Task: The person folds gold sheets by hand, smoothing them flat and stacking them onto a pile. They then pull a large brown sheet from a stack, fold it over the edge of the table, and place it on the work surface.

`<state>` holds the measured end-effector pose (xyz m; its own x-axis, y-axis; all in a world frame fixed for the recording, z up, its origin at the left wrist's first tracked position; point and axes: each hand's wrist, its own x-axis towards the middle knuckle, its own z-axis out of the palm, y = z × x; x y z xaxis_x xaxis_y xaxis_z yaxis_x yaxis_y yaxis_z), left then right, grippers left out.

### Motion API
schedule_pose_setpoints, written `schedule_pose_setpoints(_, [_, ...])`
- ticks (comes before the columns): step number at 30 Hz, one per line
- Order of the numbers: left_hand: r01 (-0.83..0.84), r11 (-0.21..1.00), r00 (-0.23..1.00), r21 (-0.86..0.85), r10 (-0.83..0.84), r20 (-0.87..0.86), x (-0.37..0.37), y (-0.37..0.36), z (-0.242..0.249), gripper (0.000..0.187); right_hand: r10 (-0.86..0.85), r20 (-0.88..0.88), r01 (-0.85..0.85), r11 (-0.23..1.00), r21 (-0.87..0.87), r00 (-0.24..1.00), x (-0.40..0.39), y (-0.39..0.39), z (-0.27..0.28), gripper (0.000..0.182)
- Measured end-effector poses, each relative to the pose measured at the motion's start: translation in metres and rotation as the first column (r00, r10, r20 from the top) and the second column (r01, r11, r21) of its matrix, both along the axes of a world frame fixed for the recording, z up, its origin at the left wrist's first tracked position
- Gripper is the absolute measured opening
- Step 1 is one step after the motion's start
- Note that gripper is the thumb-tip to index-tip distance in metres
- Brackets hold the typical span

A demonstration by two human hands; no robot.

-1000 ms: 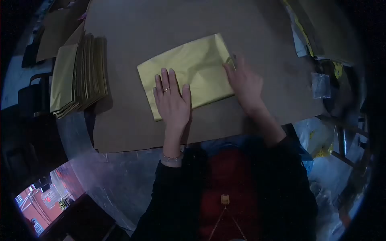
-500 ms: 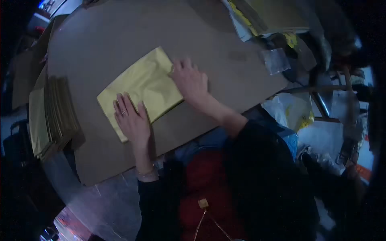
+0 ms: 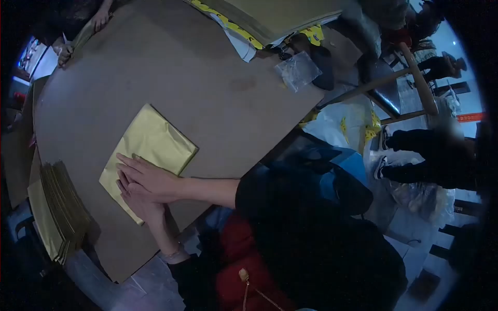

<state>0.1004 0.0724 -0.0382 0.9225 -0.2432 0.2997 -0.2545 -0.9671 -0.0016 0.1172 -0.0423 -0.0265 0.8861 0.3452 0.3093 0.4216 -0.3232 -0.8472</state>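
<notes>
A flat, folded piece of shiny yellow paper or foil [image 3: 153, 139] lies at a slant on the brown tabletop [image 3: 218, 114]. My left hand [image 3: 142, 206] rests flat on its near left part, fingers stretched out and partly covered. Across it lies my right hand [image 3: 155, 180], also flat with fingers extended, overlapping the left fingers and touching the yellow sheet. Neither hand grips anything. The sheet's surface shows light creases near its right corner.
At the left edge stands a stack of folded yellow-brown sheets [image 3: 65, 207]. A large pile of sheets [image 3: 290, 18] and a clear plastic packet [image 3: 298, 71] lie at the far right. Another person's hand [image 3: 101, 19] is at the far left edge. A wooden chair [image 3: 420, 83] stands to the right.
My right hand has moved left from the sheet's right edge onto my left hand. The view has shifted, and another person's hands now show at the table's far edge.
</notes>
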Motion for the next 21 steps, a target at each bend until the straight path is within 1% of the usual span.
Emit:
schedule_pose_setpoints(1, [0.109,0.994,0.994,0.023,-0.109,-0.003,0.004,0.006,0.002,0.050,-0.009,-0.011,0.009,1.000,0.007,1.000,-0.001,-0.014,0.006,0.058])
schedule_pose_setpoints(2, [0.107,0.994,0.994,0.015,-0.107,0.002,0.003,0.000,0.003,0.050,-0.017,-0.018,0.017,1.000,0.012,1.000,0.002,-0.023,0.009,0.058])
schedule_pose_setpoints(3, [-0.039,0.995,0.997,-0.087,0.033,-0.063,0.002,-0.009,0.005,0.049,-0.039,-0.019,0.040,0.999,0.001,0.999,0.007,-0.030,0.006,0.057])
schedule_pose_setpoints(4, [-0.195,0.966,0.975,-0.172,0.172,-0.142,0.001,-0.012,0.007,0.049,-0.064,-0.039,0.064,0.998,0.010,0.997,0.009,-0.038,0.002,0.057])
schedule_pose_setpoints(5, [-0.177,0.973,0.979,-0.149,0.159,-0.127,0.003,-0.007,0.002,0.050,-0.083,-0.058,0.084,0.996,0.025,0.995,0.008,-0.051,0.005,0.056])
schedule_pose_setpoints(6, [-0.172,0.973,0.980,-0.157,0.152,-0.130,0.003,-0.010,0.004,0.050,-0.080,-0.054,0.081,0.997,0.000,0.995,0.010,-0.062,0.007,0.056])
schedule_pose_setpoints(8, [-0.187,0.969,0.975,-0.160,0.163,-0.152,0.001,-0.010,0.010,0.051,-0.099,-0.103,0.096,0.995,-0.036,0.990,0.011,-0.070,0.006,0.056])
schedule_pose_setpoints(10, [-0.188,0.967,0.973,-0.174,0.159,-0.167,0.002,-0.010,0.009,0.052,-0.065,-0.078,0.061,0.996,-0.063,0.995,0.012,-0.072,0.004,0.054])
schedule_pose_setpoints(12, [-0.217,0.965,0.968,-0.148,0.192,-0.163,0.002,-0.007,0.006,0.053,-0.071,-0.069,0.064,0.993,-0.099,0.995,0.013,-0.069,0.001,0.053])
schedule_pose_setpoints(14, [-0.211,0.962,0.971,-0.176,0.186,-0.149,0.001,-0.007,0.005,0.055,-0.028,0.002,0.028,0.987,-0.159,1.000,0.015,-0.073,0.001,0.053])
schedule_pose_setpoints(16, [-0.204,0.955,0.973,-0.216,0.173,-0.151,0.001,-0.006,0.005,0.055,0.034,-0.018,-0.038,0.962,-0.271,0.999,0.019,-0.077,0.000,0.053])
schedule_pose_setpoints(18, [-0.208,0.952,0.976,-0.223,0.188,-0.107,0.001,-0.008,0.004,0.055,0.050,0.056,-0.023,0.913,-0.407,0.997,0.022,-0.076,0.011,0.052])
schedule_pose_setpoints(20, [-0.207,0.945,0.976,-0.251,0.184,-0.114,0.000,-0.008,0.005,0.055,0.055,0.151,0.037,0.835,-0.549,0.987,0.027,-0.075,0.005,0.050])
schedule_pose_setpoints(21, [-0.206,0.943,0.977,-0.260,0.183,-0.113,-0.001,-0.008,0.006,0.055,0.098,0.157,0.002,0.844,-0.536,0.983,0.032,-0.078,0.003,0.050])
